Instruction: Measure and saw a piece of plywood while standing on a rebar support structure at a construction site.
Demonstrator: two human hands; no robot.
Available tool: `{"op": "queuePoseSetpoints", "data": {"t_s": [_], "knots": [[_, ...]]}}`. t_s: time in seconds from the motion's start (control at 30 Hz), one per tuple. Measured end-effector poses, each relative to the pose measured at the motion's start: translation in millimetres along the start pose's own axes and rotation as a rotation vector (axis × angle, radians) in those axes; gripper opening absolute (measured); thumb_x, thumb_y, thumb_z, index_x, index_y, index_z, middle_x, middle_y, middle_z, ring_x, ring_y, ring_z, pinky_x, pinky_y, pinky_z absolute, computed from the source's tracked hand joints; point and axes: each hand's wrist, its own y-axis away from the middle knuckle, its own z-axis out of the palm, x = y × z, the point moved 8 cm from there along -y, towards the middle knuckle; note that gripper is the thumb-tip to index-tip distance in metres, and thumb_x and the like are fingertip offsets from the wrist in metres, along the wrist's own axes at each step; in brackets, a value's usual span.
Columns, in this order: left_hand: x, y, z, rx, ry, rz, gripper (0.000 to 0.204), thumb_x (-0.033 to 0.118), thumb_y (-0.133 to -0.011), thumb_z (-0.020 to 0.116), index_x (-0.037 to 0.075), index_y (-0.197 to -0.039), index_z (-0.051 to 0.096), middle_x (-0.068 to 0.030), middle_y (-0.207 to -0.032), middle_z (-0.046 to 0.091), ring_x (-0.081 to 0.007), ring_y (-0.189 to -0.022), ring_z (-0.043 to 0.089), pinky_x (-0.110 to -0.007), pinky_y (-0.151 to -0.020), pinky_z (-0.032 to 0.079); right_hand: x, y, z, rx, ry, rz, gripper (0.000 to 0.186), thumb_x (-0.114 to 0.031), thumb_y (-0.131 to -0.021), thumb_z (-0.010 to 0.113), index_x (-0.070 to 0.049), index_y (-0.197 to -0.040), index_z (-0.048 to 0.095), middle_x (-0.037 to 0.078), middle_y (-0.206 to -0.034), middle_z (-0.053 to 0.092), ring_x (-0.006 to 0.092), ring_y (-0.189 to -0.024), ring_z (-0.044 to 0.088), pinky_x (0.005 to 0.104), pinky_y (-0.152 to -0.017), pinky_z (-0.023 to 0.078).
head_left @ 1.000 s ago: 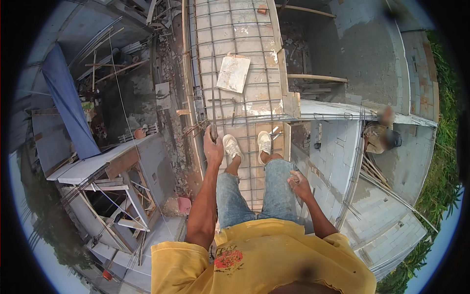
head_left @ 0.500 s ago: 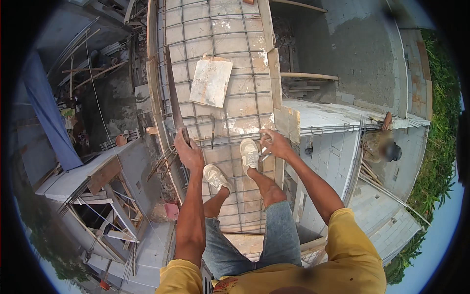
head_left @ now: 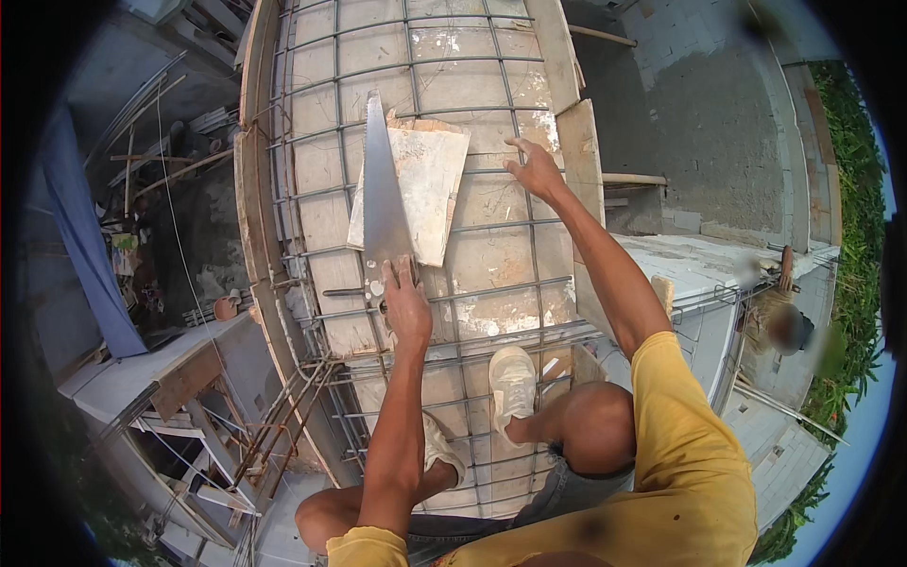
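Note:
My left hand (head_left: pixel 408 307) is at the handle end of a hand saw, its fingers laid over the grip. The saw's broad grey blade (head_left: pixel 383 184) points away from me, flat side up, across the left part of a pale, worn board (head_left: pixel 430 175). That board lies on a grid of steel bars (head_left: pixel 411 61) with ragged wood showing at its far edge. My right hand (head_left: pixel 537 172) is to the right of the board, over the bars, fingers apart and nothing in them.
Plank formwork (head_left: pixel 253 189) edges the platform on the left, with another side board (head_left: pixel 581 156) on the right. Beyond both sides the ground drops to lower levels. Bent bars (head_left: pixel 283 416) stick out at the left. Another person (head_left: pixel 779 317) is lower down at the right.
I have crouched with bent knees. My left hand has brought the saw rightward, turning its blade flat over the board. My right hand has reached forward past my foot.

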Motion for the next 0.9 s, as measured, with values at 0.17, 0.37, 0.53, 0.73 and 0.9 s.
{"op": "queuePoseSetpoints", "data": {"t_s": [0.17,0.37,0.53,0.73,0.9], "knots": [[-8.0,-3.6,4.3,-0.191,-0.13,0.001,0.07,0.003,-0.091,0.062,0.018,-0.157,0.043,-0.026,-0.164,0.033,-0.0431,-0.124,0.061,-0.05,-0.099,0.054,24.9,-94.3,6.4,0.174,-0.197,0.138,0.058,-0.026,-0.088,0.077,-0.016,-0.143,0.061,0.028,-0.136,0.062,0.0422,-0.129,0.057,0.0461,-0.11,0.046],[-15.1,-12.8,-2.8,-0.413,-0.15,-0.047,0.073,0.004,-0.09,0.058,0.021,-0.159,0.04,-0.0263,-0.164,0.032,-0.045,-0.117,0.065,-0.052,-0.096,0.055,40.1,-135.4,38.6,0.111,-0.422,0.385,0.064,-0.027,-0.09,0.075,-0.015,-0.15,0.054,0.023,-0.146,0.052,0.037,-0.116,0.065,0.0436,-0.076,0.065],[-9.3,-36.8,10.2,-0.455,-0.25,-0.047,0.067,0.003,-0.089,0.057,0.013,-0.154,0.044,-0.0356,-0.157,0.037,-0.0499,-0.12,0.063,-0.052,-0.099,0.054,49.6,-146.7,36.5,0.04,-0.442,0.451,0.067,-0.024,-0.097,0.072,-0.017,-0.157,0.044,0.016,-0.142,0.06,0.0253,-0.103,0.067,0.0379,-0.064,0.063],[5.9,-37.9,17.4,-0.376,-0.215,-0.047,0.056,0.001,-0.092,0.052,-0.002,-0.147,0.046,-0.0464,-0.149,0.038,-0.0547,-0.124,0.058,-0.052,-0.103,0.052,47.9,-141.1,28.1,0.009,-0.737,0.501,0.072,-0.024,-0.099,0.07,-0.009,-0.161,0.035,0.014,-0.139,0.061,0.02,-0.101,0.066,0.0331,-0.066,0.06],[11.6,-29.6,12.7,-0.304,-0.231,0.009,0.055,0.001,-0.094,0.051,-0.003,-0.148,0.044,-0.0469,-0.149,0.037,-0.0547,-0.125,0.058,-0.053,-0.104,0.051,15.8,-140.8,6.5,0.156,-0.836,0.385,0.059,-0.021,-0.1,0.069,-0.004,-0.152,0.047,0.009,-0.129,0.067,0.0154,-0.097,0.065,0.0314,-0.073,0.06]]}}
